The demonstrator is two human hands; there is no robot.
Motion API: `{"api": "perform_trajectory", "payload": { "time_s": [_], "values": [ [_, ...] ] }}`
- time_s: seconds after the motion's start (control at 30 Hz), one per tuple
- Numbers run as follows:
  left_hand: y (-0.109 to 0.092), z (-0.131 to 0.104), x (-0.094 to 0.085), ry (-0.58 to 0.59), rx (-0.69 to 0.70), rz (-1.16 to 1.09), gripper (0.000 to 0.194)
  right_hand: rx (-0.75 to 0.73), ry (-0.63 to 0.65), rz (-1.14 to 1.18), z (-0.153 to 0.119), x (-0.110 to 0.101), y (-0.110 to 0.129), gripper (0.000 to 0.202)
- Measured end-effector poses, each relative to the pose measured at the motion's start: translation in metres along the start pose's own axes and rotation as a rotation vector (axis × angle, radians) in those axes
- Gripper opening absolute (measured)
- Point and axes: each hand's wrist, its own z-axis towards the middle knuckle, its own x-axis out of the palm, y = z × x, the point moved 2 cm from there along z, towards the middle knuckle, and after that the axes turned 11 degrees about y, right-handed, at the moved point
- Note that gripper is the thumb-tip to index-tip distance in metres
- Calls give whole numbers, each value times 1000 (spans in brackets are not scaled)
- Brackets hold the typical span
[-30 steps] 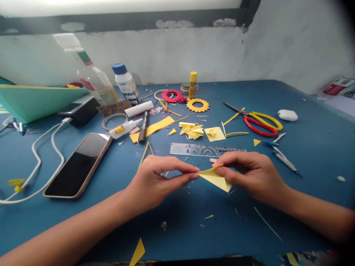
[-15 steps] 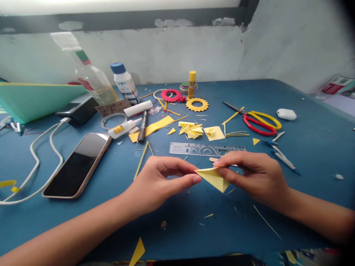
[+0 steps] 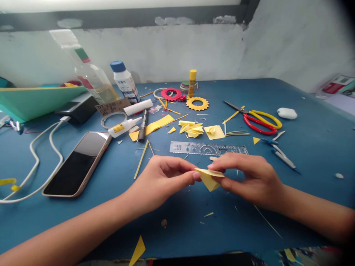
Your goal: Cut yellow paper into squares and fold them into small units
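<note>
Between my two hands, above the blue table (image 3: 177,229), is a small folded piece of pale yellow paper (image 3: 209,181). The thumb and fingers of my left hand (image 3: 166,179) pinch its left tip. My right hand (image 3: 249,179) grips the right side, fingers on the upper flap and thumb below. One point of the paper hangs downward. Just behind the hands lies a clear stencil ruler (image 3: 208,148); a wooden stick (image 3: 213,159) is partly hidden by my right hand. Farther back are a heap of folded yellow pieces (image 3: 191,128) and a yellow square (image 3: 214,132).
Red-and-yellow scissors (image 3: 259,122) and a compass (image 3: 283,157) lie at right, near a white case (image 3: 287,113). A phone (image 3: 79,164), cables, glue bottle (image 3: 123,126) and marker (image 3: 142,125) occupy the left. Behind stand a glue stick (image 3: 192,83) and bottles. Paper scraps are scattered about.
The upper flap of the yellow paper now lies flatter and reaches out over its lower part. My right fingers have shifted slightly left along it; my left hand keeps its pinch.
</note>
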Motion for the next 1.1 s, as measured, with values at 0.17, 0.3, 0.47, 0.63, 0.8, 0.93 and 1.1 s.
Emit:
{"api": "perform_trajectory", "payload": {
  "time_s": [0.17, 0.3, 0.47, 0.63, 0.8, 0.93, 1.1],
  "values": [
    [3, 0, 3, 7, -41, -20, 7, -115, 135, -112, -2, 4, 5, 38],
    [3, -2, 5, 7, -40, -17, 8, -124, 147, -190, -4, 6, 6, 42],
    [2, -3, 8, 12, -31, -19, 10, -145, 145, -228, -4, 7, 6, 36],
    [2, -3, 6, 15, -61, -6, 12, -165, 140, -300, -5, 6, 6, 30],
    [3, -2, 6, 22, -45, 18, 11, -152, 125, -296, -4, 6, 7, 28],
    [3, -2, 7, 22, -10, 96, 13, -76, 27, -181, -1, 8, 9, 19],
    [3, -3, 8, 34, 11, 235, 16, 69, 31, -39, 1, 10, 11, 9]
  ]
}}
